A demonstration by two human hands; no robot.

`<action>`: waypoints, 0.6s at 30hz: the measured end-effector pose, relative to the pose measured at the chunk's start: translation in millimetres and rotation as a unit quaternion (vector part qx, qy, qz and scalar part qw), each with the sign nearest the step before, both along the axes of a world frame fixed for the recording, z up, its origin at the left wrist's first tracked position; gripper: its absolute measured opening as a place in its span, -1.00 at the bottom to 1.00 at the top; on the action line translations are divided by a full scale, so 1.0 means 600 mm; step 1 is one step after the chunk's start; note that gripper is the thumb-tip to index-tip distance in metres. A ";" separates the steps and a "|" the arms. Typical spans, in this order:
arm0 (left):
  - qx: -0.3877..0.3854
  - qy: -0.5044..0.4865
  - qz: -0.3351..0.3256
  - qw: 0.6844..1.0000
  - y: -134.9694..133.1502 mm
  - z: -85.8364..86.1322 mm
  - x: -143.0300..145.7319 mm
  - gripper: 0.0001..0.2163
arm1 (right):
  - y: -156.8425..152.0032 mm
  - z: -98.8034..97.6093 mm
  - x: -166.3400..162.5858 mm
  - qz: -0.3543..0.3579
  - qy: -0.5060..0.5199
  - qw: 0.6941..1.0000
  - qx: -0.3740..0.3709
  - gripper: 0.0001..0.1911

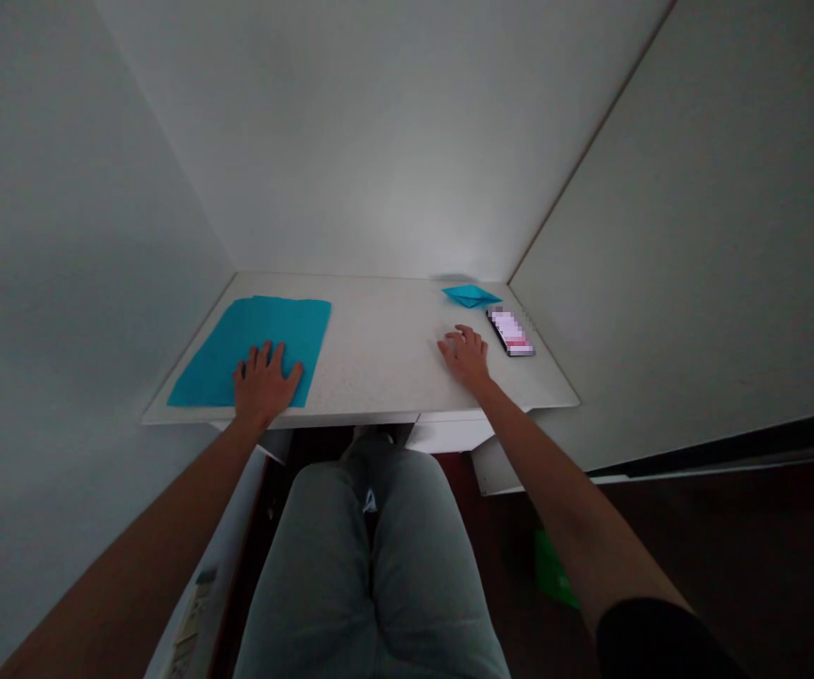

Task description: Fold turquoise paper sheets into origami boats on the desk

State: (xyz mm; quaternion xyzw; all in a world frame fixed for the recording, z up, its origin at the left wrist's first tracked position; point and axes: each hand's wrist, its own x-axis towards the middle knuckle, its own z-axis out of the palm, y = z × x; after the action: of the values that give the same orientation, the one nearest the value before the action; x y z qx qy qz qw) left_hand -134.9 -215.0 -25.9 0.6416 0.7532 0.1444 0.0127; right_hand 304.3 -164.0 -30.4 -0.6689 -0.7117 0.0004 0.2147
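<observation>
A stack of flat blue paper sheets (257, 339) lies on the left part of a white desk (378, 349). My left hand (265, 382) rests palm down on the near edge of the sheets, fingers spread and flat. My right hand (464, 356) rests on the bare desk top to the right of centre, fingers loosely curved, holding nothing. A folded blue paper figure (472, 295) sits at the back right of the desk. A phone (510, 331) with a lit screen lies just right of my right hand.
White walls close the desk in on the left, back and right. My knees in grey trousers (371, 566) are under the desk's front edge. A green object (554, 571) lies on the dark floor at the right.
</observation>
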 end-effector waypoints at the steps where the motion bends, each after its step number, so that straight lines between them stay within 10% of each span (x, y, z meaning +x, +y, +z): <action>1: 0.001 0.000 0.000 1.000 0.000 0.000 0.001 -0.30 | 0.017 0.002 0.009 -0.023 -0.003 1.000 -0.001 -0.53; 18: 0.013 -0.005 0.009 1.000 0.001 -0.005 0.003 -0.36 | 0.187 0.014 -0.025 -0.065 -0.014 0.998 -0.023 -0.48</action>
State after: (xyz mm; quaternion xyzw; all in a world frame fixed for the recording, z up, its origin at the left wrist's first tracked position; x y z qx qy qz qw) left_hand -133.1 -214.7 -28.9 0.6344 0.7566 0.1580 0.0068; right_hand 289.4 -52.1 -22.1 -0.7185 -0.6694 -0.0064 0.1889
